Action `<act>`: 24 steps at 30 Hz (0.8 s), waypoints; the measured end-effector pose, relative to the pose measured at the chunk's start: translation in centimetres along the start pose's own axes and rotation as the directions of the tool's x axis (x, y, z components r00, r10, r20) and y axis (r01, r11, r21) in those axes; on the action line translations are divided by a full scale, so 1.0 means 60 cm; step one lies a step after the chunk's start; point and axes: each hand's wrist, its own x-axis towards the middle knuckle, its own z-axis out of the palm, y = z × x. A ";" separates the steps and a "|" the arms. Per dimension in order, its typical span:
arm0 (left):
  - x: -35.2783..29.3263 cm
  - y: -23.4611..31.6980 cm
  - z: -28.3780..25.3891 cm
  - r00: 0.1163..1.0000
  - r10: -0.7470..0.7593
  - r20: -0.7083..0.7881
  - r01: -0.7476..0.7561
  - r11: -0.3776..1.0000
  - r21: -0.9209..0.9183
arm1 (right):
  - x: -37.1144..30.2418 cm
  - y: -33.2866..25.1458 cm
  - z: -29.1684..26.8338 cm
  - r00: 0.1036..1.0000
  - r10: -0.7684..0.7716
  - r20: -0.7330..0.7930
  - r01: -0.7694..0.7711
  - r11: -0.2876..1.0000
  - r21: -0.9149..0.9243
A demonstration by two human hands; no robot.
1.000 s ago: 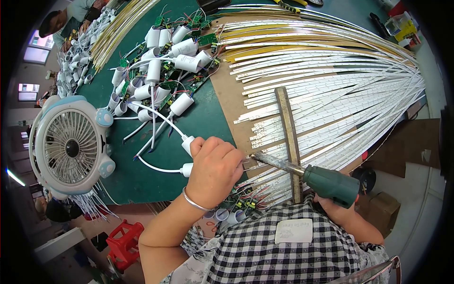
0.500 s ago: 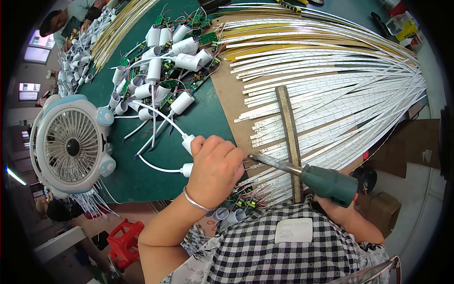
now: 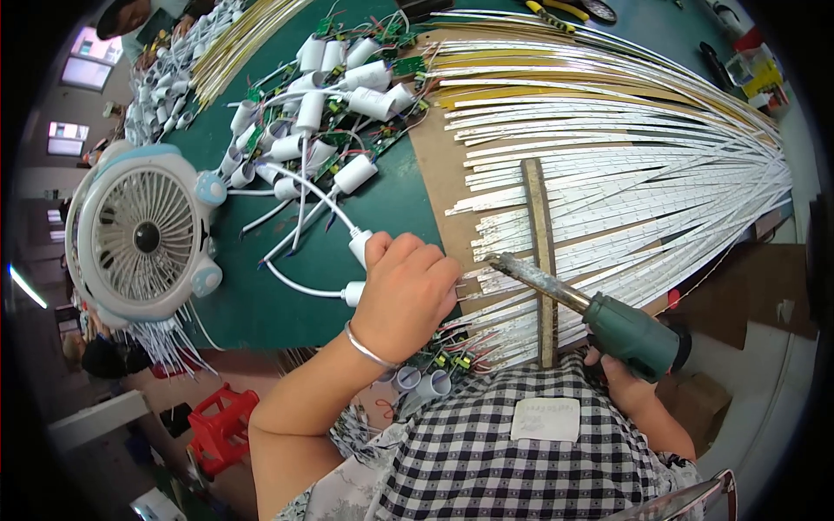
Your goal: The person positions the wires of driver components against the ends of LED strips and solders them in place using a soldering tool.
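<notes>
My left hand (image 3: pixel 408 295), with a bangle on its wrist, is closed in a pinch beside the strip ends. What its fingers grip is hidden; a thin wire end shows by the fingertips. Two white lamp end caps with white cables, an upper cap (image 3: pixel 360 247) and a lower cap (image 3: pixel 354 293), reach up to that hand and are partly covered. My right hand (image 3: pixel 621 378) is wrapped round the green handle of a soldering iron (image 3: pixel 556 291). Its dark tip points left over the white LED strips (image 3: pixel 608 191), a short way from my left fingertips.
A dark bar (image 3: pixel 540 252) lies across the strips on a brown board (image 3: pixel 443 187). White caps with green circuit boards (image 3: pixel 326 113) are piled on the green table. A fan (image 3: pixel 143 234) stands left, above a red stool (image 3: pixel 221 425). Pliers (image 3: pixel 552 16) lie at the back.
The soldering iron's tip has drawn away to the right from my left fingertips, and its handle has moved down and right. My left hand keeps its pinch. The whole view has shifted slightly.
</notes>
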 end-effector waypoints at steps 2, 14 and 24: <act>0.002 -0.001 0.000 1.000 -0.004 0.021 0.004 1.000 0.012 | 0.006 -0.014 0.002 0.996 0.086 -0.023 -0.080 0.976 0.201; 0.003 0.008 -0.007 0.999 -0.036 0.029 0.035 0.999 0.033 | 0.000 -0.007 0.003 0.996 0.087 -0.011 -0.083 0.979 0.187; 0.003 0.015 -0.027 0.998 -0.056 -0.021 0.055 0.998 -0.022 | -0.007 0.018 -0.002 1.000 -0.011 0.011 0.011 0.999 -0.033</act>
